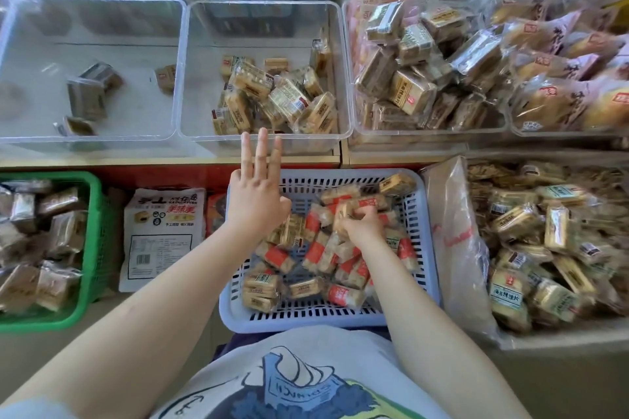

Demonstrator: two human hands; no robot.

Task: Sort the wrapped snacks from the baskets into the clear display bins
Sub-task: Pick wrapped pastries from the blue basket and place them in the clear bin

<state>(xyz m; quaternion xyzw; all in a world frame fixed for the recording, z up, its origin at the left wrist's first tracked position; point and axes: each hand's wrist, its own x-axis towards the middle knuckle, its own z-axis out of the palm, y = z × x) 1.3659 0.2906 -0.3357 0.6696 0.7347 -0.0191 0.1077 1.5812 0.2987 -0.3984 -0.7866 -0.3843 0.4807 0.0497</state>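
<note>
Green basket [92, 248] at 9 o'clock, holding grey-brown wrapped snacks. Above it, at 10 o'clock, a clear left bin [177, 71] with only a few dark packets [86, 95] on its floor. Just right of the green basket lies a flat white printed bag [163, 238].

Left hand [255, 194] hovers over the far-left corner of the blue basket [425, 248]; its fingers [262, 150] are straight and spread, pointing to 12 o'clock, with the tips over the near rim of the middle bin [265, 138]. It holds nothing. The middle bin, at 12 o'clock, has a loose pile of tan wrapped snacks [279, 99] toward its right half.

The blue basket sits dead centre, just in front of the person's printed shirt [299, 381], and is filled with mixed wrapped snacks [316, 258]: tan ones and red-and-white ones. Right hand [362, 224] is down in the basket's far half, fingers curled round a tan packet [343, 214] on top of the pile; how many packets it grips I cannot tell.

At 1 o'clock a right bin [425, 134] is heaped with tan and brown packets. At 2 o'clock a further bin of pink-wrapped buns [558, 68]. At 3 o'clock a clear plastic sack [456, 248] slumps open beside the blue basket, full of yellow-green labelled packets [531, 241].
</note>
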